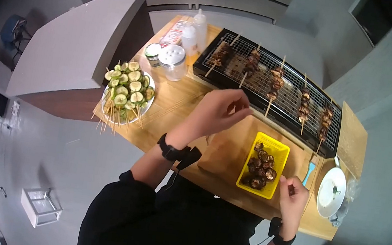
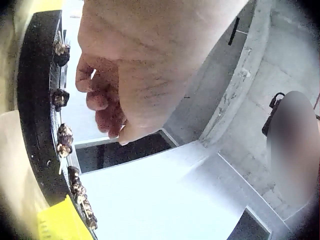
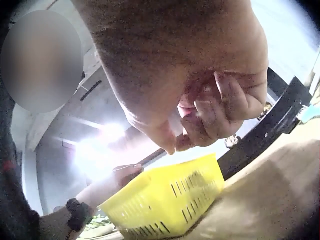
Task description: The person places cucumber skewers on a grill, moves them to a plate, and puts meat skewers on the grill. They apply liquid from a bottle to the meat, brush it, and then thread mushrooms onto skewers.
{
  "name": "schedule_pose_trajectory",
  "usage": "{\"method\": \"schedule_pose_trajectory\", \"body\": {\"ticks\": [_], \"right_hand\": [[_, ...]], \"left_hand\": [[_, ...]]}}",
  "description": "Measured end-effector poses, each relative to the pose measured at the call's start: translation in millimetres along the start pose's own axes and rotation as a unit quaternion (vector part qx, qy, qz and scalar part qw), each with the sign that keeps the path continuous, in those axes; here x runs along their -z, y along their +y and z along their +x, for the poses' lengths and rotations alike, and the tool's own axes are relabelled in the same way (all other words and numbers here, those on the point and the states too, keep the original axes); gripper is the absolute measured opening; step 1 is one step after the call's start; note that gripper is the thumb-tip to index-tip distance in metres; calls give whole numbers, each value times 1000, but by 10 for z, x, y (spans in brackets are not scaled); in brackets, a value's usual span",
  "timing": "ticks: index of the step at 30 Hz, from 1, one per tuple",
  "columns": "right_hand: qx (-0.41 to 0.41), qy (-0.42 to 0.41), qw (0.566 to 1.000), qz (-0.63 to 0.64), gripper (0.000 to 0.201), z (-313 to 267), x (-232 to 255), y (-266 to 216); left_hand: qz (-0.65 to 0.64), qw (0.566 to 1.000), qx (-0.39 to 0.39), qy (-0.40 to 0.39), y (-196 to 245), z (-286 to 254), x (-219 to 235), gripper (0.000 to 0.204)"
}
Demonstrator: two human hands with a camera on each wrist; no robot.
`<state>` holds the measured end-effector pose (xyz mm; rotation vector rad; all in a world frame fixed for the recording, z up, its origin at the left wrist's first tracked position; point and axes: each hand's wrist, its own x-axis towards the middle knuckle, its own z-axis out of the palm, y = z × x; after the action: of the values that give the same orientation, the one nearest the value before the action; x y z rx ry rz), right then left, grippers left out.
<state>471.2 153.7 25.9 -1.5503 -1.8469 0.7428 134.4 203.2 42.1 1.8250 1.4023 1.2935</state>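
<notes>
My left hand (image 1: 220, 110) is above the wooden board (image 1: 225, 149), near the grill's front edge. Its fingers curl loosely toward the thumb, and nothing shows between them. Lower right, my right hand (image 1: 293, 199) is beside the right rim of a yellow plastic basket (image 1: 275, 142). In the right wrist view its fingers (image 3: 212, 117) are bent, with the thumb close to the index fingertip just above the rim. Dark browned mushroom pieces (image 1: 260, 169) lie in the basket. Several skewers of browned pieces (image 1: 276, 83) lie across the wire rack of the black grill (image 1: 254, 96).
At left, a white plate (image 1: 146, 110) bears heaped zucchini skewers (image 1: 131, 86). Behind it are a shaker jar (image 1: 173, 64), a small jar (image 1: 153, 52) and squeeze bottles (image 1: 188, 39). To the right are a blue brush (image 1: 310, 171) and a white oval dish (image 1: 331, 196).
</notes>
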Motion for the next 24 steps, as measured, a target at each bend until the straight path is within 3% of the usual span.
{"method": "schedule_pose_trajectory", "body": {"ticks": [4,7,9,11,13,15,17,20,22,24], "right_hand": [[52,-12,998,15,26,230,95,-422],[137,-26,990,-35,20,487,44,-959],[230,-54,968,-86,15,748,-52,-1396],[326,-82,940,-62,12,1070,-275,-1753],[324,-155,929,-85,19,1309,-517,-2169],[430,-170,884,-77,33,1661,-946,-2300],[479,-190,850,-109,42,1964,-1395,-2387],[530,-201,800,-197,47,2223,-1900,-2520],[568,-204,771,-204,49,2381,-2218,-2565],[541,-261,755,-263,59,2421,-2410,-2666]], "left_hand": [[-128,983,-14,132,-305,141,76,20],[-260,942,67,200,-578,161,147,23],[-292,929,61,220,-736,181,142,24],[-318,921,58,217,-863,166,137,23],[-360,904,75,217,-828,163,139,23],[-395,889,96,211,-861,166,112,23],[-408,887,41,215,-1018,198,-21,15],[-338,917,26,211,-1165,188,-141,14],[-362,901,35,238,-1191,239,-237,9],[-337,904,44,258,-1289,213,-357,9]]}}
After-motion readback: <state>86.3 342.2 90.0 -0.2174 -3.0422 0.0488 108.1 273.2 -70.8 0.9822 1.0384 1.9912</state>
